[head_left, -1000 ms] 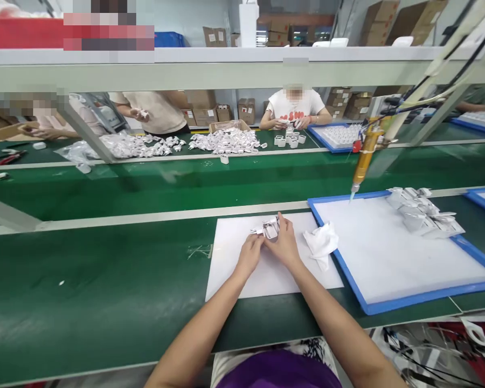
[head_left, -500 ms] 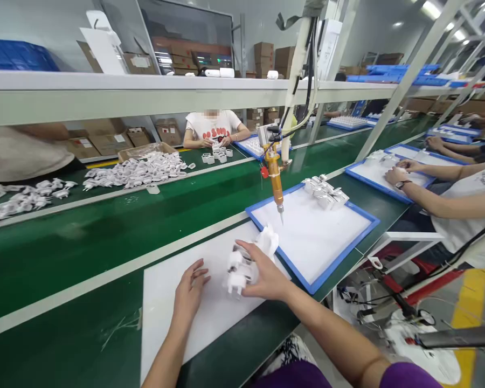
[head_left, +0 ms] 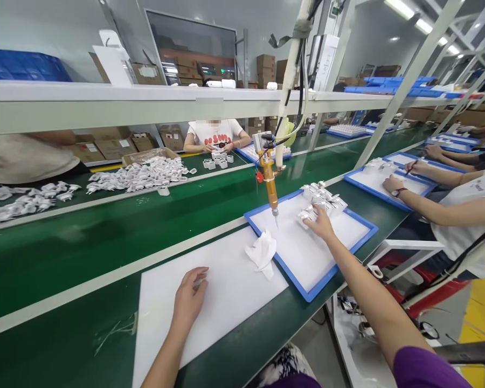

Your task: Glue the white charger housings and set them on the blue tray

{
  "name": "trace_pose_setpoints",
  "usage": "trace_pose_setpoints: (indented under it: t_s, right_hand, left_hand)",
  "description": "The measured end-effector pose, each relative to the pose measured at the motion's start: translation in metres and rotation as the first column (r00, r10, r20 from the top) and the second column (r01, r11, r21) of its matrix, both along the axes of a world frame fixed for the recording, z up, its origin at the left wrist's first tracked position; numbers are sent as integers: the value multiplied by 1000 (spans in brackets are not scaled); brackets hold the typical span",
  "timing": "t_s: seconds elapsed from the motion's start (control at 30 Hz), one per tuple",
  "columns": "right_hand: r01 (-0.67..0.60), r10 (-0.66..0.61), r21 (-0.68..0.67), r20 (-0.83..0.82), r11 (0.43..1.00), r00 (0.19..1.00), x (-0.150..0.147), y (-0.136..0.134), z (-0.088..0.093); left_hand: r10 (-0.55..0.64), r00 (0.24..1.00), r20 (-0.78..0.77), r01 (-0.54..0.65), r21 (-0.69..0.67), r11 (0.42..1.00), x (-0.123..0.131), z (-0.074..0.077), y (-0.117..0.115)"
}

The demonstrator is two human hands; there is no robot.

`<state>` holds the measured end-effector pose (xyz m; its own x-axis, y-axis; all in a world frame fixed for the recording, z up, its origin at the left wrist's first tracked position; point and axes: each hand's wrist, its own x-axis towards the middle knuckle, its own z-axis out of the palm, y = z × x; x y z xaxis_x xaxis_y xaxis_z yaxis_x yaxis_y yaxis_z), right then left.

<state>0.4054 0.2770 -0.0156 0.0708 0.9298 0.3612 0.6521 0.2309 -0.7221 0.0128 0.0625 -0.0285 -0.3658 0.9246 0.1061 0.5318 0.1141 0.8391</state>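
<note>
My right hand (head_left: 321, 223) reaches over the blue-rimmed tray (head_left: 312, 296), its thumb and fingers around small white plastic parts (head_left: 306, 214) at the near edge of a cluster of similar white parts (head_left: 322, 193). My fingers partly hide what they grip. Above the white board (head_left: 222, 302), my left hand (head_left: 192, 296) hovers with loosely curved fingers and nothing in it. A crumpled white tissue (head_left: 262, 251) lies on the board beside the tray. An amber dispensing syringe (head_left: 271, 186) hangs tip down over the tray's left part.
Behind the board runs a green conveyor belt (head_left: 105, 231). Heaps of white parts (head_left: 141, 173) lie on its far side, where a person in a white shirt (head_left: 214, 134) handles parts. Another worker's tray (head_left: 359, 186) stands at right. A shelf (head_left: 145, 108) spans above.
My right hand has moved right and away from me, from above the board to the part cluster in the tray, carrying white parts. My left hand has barely moved.
</note>
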Motion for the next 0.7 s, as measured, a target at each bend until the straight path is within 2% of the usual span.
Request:
trace_pose_setpoints:
  t_s: [0.13,0.3,0.4,0.53,0.63,0.7]
  right_hand:
    - [50,-49,-14,48,999,998,-27,63,6]
    - [185,-175,-102,105,977,979,-41,102,3]
    - [247,-226,-147,144,958,963,-42,106,-2]
    - [238,-201,-185,197,954,960,-45,100,-6]
    - [188,-147,-185,215,965,966,-46,90,3]
    - [138,-106,-140,214,981,971,-40,80,17]
  left_hand:
    - [-8,1000,-3,8,16,1000,1,2,-1]
    - [7,999,37,-9,47,999,3,-1,-4]
    - [18,998,54,-22,65,998,7,-1,-6]
    - [27,996,86,-34,86,996,13,0,-10]
    - [25,996,88,-33,95,995,16,0,-13]
    - [12,997,78,-19,92,996,17,0,-15]
